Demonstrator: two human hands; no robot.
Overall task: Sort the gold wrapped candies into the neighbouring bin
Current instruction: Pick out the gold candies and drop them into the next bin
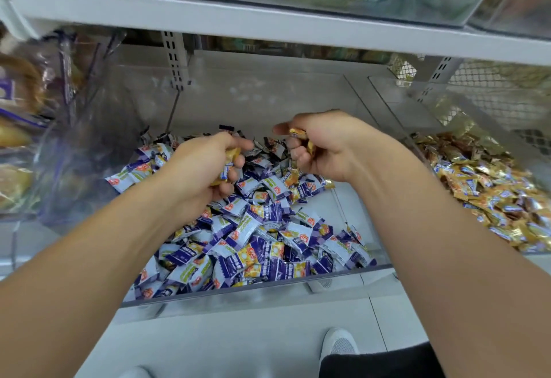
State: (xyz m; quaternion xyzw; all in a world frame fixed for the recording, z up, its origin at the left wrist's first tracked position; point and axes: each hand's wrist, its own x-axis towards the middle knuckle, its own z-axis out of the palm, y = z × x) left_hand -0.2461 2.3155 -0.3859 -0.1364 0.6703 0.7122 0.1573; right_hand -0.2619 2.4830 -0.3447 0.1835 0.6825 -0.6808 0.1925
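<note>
Head view: fingers of the left hand (205,166) curl round gold wrapped candies (231,154) at frame centre. The right hand (325,145) likewise grips gold candies (298,134). Both hands hover over the middle bin (268,283) of purple-and-white candies (262,228). The neighbouring bin (417,103), at right, holds a gold pile (489,186).

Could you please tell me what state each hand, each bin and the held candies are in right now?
left hand: curled round gold candies, over the middle bin.
right hand: curled round gold candies, over the same bin.
gold candies: gripped in both hands, not yet dropped.
middle bin: open-topped, holding mostly purple-and-white candies.
right bin: open-topped, holding a heap of gold-wrapped candies.
</note>
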